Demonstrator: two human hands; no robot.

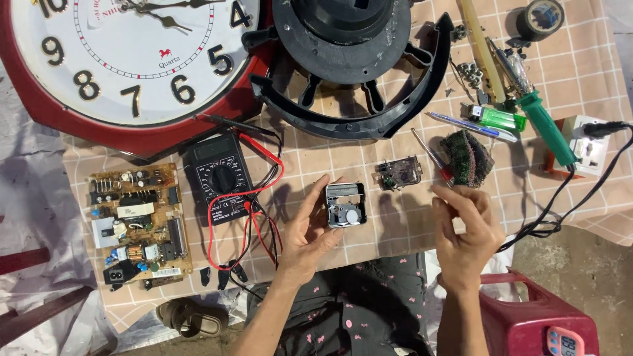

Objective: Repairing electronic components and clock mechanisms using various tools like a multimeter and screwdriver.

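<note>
Between my hands sits the clock movement (345, 205), left hand (307, 232) gripping its edge, right hand (467, 227) pinching a screwdriver (432, 157) nearby.

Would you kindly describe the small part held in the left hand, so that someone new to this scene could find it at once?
Start at the big red wall clock lying at the top left, then go down past the black multimeter to the left hand. It holds a small square clock mechanism, black-cased with a white gear showing. Unlike the clear cover lying just beyond it, it is off the cloth and open-faced.
</note>
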